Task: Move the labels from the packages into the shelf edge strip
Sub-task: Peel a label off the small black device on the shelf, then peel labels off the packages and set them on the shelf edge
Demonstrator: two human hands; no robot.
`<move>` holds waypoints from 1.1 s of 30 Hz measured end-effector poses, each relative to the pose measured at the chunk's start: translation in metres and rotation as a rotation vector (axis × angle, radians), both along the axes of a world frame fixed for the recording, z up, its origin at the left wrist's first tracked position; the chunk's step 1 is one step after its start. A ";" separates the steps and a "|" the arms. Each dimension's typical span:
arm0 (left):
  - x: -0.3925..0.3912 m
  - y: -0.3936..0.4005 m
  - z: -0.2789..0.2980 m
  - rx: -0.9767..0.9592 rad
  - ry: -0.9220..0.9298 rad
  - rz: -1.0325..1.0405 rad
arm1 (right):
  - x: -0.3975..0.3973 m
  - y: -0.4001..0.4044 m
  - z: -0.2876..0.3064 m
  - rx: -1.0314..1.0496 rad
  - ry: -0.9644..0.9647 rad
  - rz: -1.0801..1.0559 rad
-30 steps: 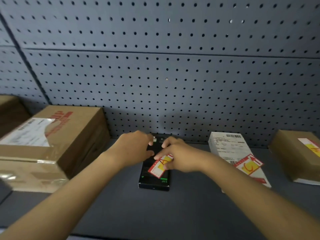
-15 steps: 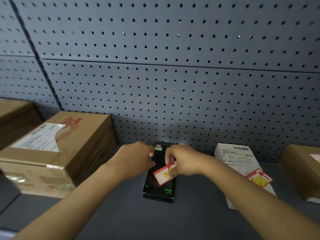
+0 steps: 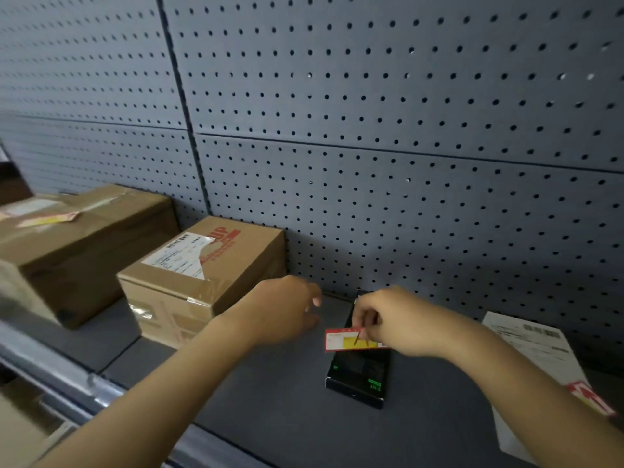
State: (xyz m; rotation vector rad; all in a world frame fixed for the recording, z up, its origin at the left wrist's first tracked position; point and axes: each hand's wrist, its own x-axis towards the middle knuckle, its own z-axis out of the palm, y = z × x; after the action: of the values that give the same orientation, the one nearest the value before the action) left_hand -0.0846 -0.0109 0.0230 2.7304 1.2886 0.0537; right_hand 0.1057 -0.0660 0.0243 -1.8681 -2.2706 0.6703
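While right hand [image 3: 396, 320] pinches the red-yellow label [image 3: 351, 340] just above the black package [image 3: 359, 371] on the shelf [image 3: 270, 400], left hand [image 3: 287, 310] hovers beside it, fingers loosely curled, holding nothing. Shelf edge strip [image 3: 67, 376] runs front-left.

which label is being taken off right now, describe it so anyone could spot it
Start at the grey pegboard wall and drop to the slim black box lying on the shelf below it. The label is the small red-bordered card with a yellow patch, pinched by the right hand above that box; the other red labels lie flat on their packages.
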 end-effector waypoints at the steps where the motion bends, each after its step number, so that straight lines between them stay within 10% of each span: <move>1: -0.007 -0.002 0.005 0.002 -0.023 0.002 | -0.007 0.000 0.004 0.023 0.012 0.018; 33: -0.552 -0.109 0.019 0.090 0.074 0.636 | -0.536 0.020 0.019 0.144 0.085 0.613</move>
State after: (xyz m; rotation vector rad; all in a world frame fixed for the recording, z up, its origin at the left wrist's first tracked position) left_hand -0.6362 -0.1195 0.0420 2.2848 2.1634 0.0692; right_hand -0.4305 -0.0464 0.0432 -1.0456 -2.7512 0.6097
